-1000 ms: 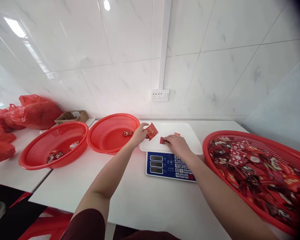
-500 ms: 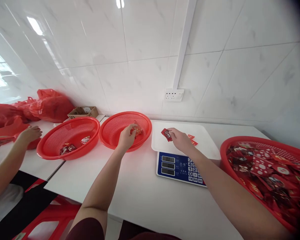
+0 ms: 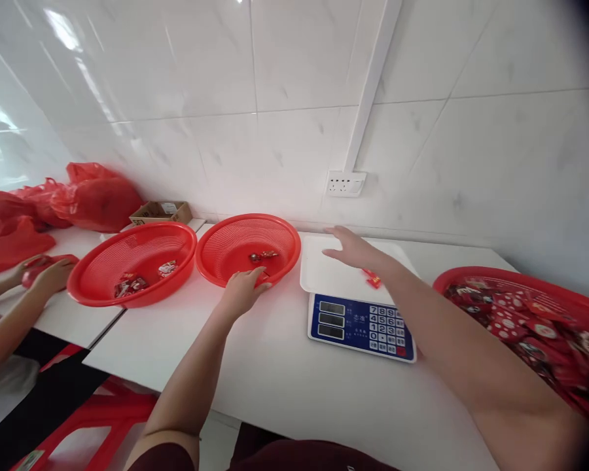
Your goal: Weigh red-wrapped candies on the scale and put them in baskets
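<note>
My left hand [image 3: 244,291] is at the near rim of the middle red basket [image 3: 211,245], fingers over the edge and thumb close by, closed on the rim. A bit of red shows beside its fingertips; I cannot make out what it is. A few small wrapped packets [image 3: 269,254] lie inside this basket. My right hand [image 3: 349,248] hovers over the white pan [image 3: 319,271] of a digital scale, fingers spread, holding nothing. Small red packets [image 3: 372,279] lie on the pan, partly hidden by my right forearm. The scale's blue keypad panel [image 3: 356,324] faces me.
At right stands a red basket [image 3: 451,278] full of wrapped packets. Another red basket [image 3: 98,252] with a few packets is at left. Beyond it are a cardboard box [image 3: 161,212] and red plastic bags [image 3: 98,199]. A co-worker's hands [image 3: 52,275] hold something red.
My right hand has let go of a dark red packet and opened. My left hand has moved from inside the middle basket to its near rim. The co-worker's hands have come down.
</note>
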